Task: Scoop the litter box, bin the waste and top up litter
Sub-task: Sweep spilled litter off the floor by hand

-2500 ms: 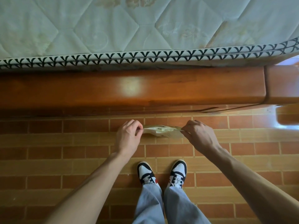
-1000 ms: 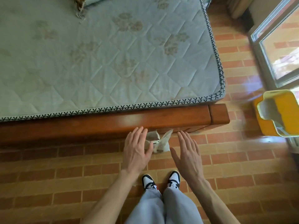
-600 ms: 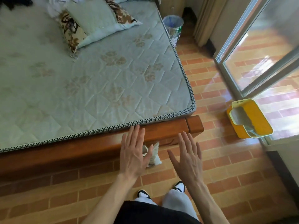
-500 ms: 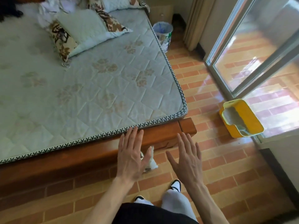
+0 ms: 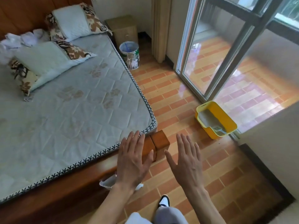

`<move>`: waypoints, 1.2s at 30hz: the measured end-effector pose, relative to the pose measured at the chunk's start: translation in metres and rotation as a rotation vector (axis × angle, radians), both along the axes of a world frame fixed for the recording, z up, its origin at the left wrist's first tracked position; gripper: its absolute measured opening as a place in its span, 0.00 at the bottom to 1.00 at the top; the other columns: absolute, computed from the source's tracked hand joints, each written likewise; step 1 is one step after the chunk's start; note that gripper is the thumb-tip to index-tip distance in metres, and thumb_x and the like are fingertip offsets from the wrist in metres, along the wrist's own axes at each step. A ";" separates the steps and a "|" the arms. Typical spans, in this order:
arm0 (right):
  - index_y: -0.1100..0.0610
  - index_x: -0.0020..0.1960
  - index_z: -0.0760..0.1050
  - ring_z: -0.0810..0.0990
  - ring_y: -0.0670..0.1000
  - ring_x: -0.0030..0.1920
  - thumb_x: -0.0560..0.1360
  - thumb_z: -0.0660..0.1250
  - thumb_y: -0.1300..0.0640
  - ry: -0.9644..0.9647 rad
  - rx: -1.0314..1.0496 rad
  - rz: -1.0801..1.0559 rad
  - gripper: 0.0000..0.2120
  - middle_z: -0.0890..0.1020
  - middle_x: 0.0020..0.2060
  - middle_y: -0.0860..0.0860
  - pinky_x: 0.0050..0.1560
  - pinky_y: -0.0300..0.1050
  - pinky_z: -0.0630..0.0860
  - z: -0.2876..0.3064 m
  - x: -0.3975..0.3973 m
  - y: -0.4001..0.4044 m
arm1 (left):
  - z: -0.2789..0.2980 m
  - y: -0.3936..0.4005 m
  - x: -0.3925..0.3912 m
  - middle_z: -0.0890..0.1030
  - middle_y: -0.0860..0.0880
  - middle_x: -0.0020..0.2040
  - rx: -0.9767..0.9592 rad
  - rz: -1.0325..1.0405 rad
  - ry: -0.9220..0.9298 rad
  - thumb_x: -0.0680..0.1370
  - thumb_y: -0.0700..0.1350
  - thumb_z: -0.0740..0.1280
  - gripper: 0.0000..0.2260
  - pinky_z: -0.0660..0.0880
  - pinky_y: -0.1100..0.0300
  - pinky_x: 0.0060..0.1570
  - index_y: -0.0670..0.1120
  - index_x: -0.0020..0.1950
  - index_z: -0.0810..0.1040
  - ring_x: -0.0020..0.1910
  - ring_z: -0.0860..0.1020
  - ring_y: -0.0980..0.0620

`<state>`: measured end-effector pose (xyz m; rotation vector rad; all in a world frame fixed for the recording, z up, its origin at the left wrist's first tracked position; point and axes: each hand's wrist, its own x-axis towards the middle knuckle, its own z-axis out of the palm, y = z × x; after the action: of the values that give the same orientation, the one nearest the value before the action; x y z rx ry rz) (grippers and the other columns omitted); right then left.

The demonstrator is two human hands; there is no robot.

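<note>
**A:** Hands first: left hand [image 5: 132, 160] and right hand [image 5: 186, 162] are both spread flat, fingers straight, holding nothing, raised side by side over the floor [image 5: 178, 97].

**B:** And the litter box [image 5: 226, 118]?

**A:** Yellow, on the floor at about two o'clock from the right hand, well apart from it, just beside the glass door [image 5: 210, 54]. A scoop [image 5: 218, 129] seems to lie at its near end, though it's small and I can't be sure.

**B:** The bag?

**A:** A pale bag [image 5: 108, 181] sits on the floor against the bed frame [image 5: 160, 141], mostly hidden under the left wrist, at roughly seven o'clock from that hand.

**B:** So what could go wrong?

**A:** My guess: walking off to the box with the bag left behind means nowhere to tip the waste. The box also sits close to the door track, so a careless scoop could flick litter into it. The bin [image 5: 129, 54] is far off at twelve o'clock by the nightstand [image 5: 123, 28], so carrying a loaded scoop there risks spills.
</note>
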<state>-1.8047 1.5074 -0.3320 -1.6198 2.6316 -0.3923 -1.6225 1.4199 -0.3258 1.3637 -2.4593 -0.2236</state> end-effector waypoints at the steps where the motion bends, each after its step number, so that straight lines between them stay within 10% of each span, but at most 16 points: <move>1: 0.54 0.81 0.58 0.59 0.54 0.80 0.81 0.52 0.32 -0.001 0.002 -0.016 0.37 0.64 0.79 0.53 0.79 0.56 0.58 0.001 -0.009 0.001 | 0.003 -0.001 -0.012 0.68 0.46 0.81 0.000 -0.008 -0.002 0.85 0.62 0.53 0.29 0.61 0.41 0.79 0.46 0.80 0.68 0.82 0.61 0.47; 36: 0.56 0.78 0.65 0.64 0.53 0.78 0.81 0.61 0.39 0.015 -0.119 -0.360 0.31 0.68 0.77 0.53 0.77 0.59 0.62 -0.002 -0.312 -0.090 | -0.026 -0.160 -0.356 0.75 0.43 0.75 0.003 -0.377 0.167 0.84 0.57 0.60 0.25 0.65 0.43 0.76 0.43 0.75 0.74 0.77 0.69 0.44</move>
<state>-2.1167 1.4175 -0.3344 -1.1704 2.9637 -0.5573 -1.9780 1.2603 -0.3520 0.8325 -2.5503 -0.4090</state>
